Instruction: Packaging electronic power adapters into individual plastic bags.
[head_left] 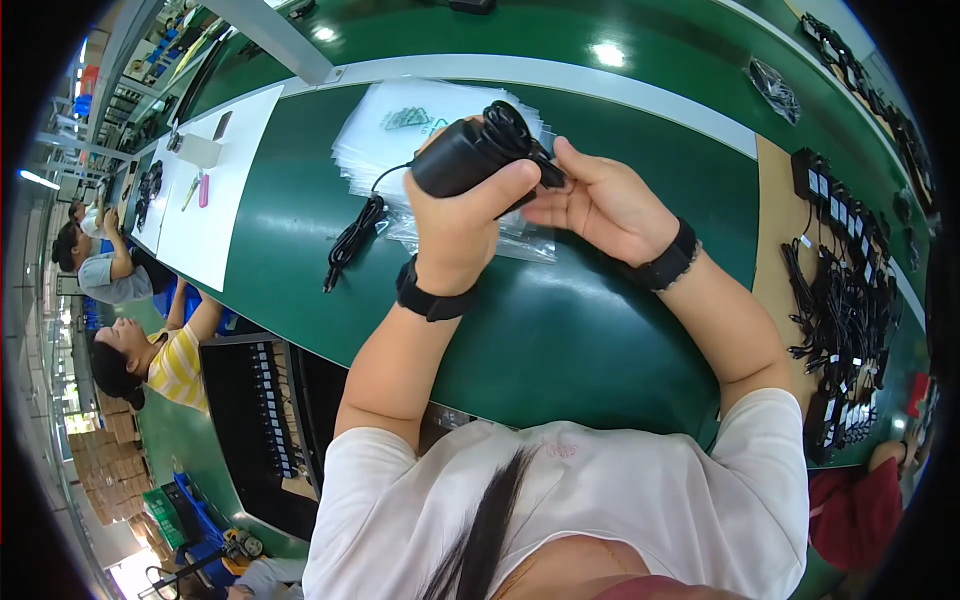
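A black power adapter (447,160) is gripped in my left hand (452,225), raised above the green table. A coiled black cable (508,128) sits against its right end. At that end, the thumb and fingers of my right hand (618,205) close on the dark end of the cable; my fingers partly hide it. From the adapter's left side a thin cord runs down to a tied cable bundle (355,240), which hangs or lies left of my left wrist. Behind and below my hands lies a fanned stack of clear plastic bags (372,125).
On the right, several black adapters with cables (845,270) lie in rows beside a brown board (775,190). A white sheet (245,170) covers the table's left part. A black box with several adapters (235,400) stands at the lower left. Co-workers sit along the left.
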